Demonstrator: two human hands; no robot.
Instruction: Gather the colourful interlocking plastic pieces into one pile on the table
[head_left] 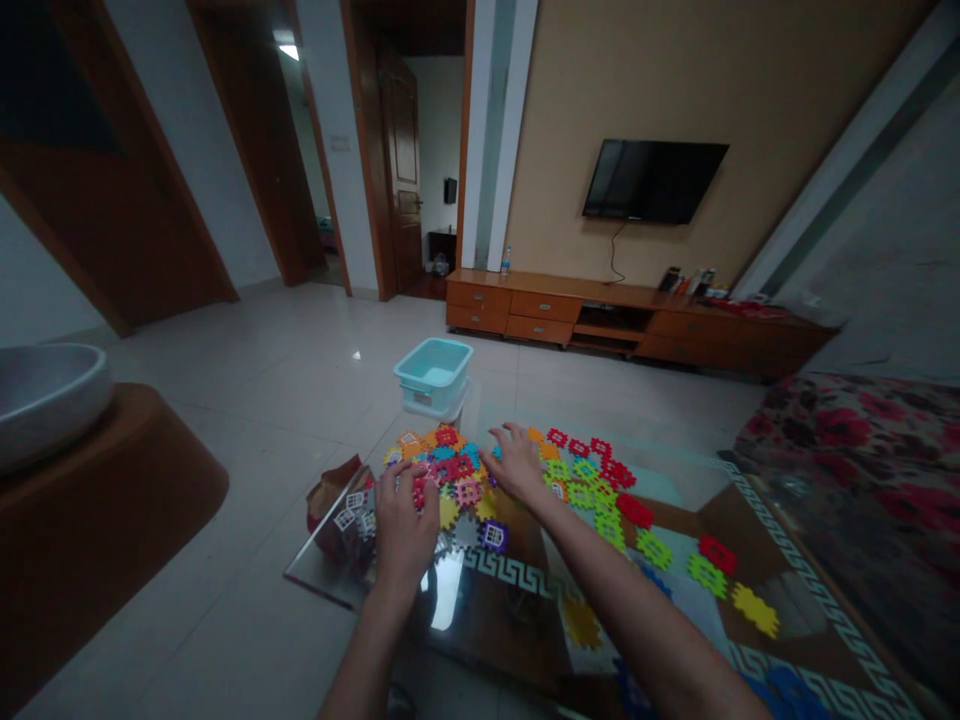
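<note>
Plastic notched building blocks in many colours cover much of a glass table [487, 610]. My left hand [407, 512] rests over the pile at the left, its fingers apart and bent down by the red and pink pieces; the fingertips partly hide what they touch. Farther right, my right hand [519, 462] reaches over the pile's edge with fingers spread and nothing seen in them. Between the hands lie a pink block [468, 491] and a yellow block [448, 513]. Nearer me sits a purple block with a white window [494, 536].
Green blocks [609, 522] and red blocks [634, 510] trail to the right, with a yellow block [756, 610] near the far end. A light blue basin [433, 390] stands beyond the table. Behind are a low wooden cabinet [544, 305] and a flowered sofa [862, 440].
</note>
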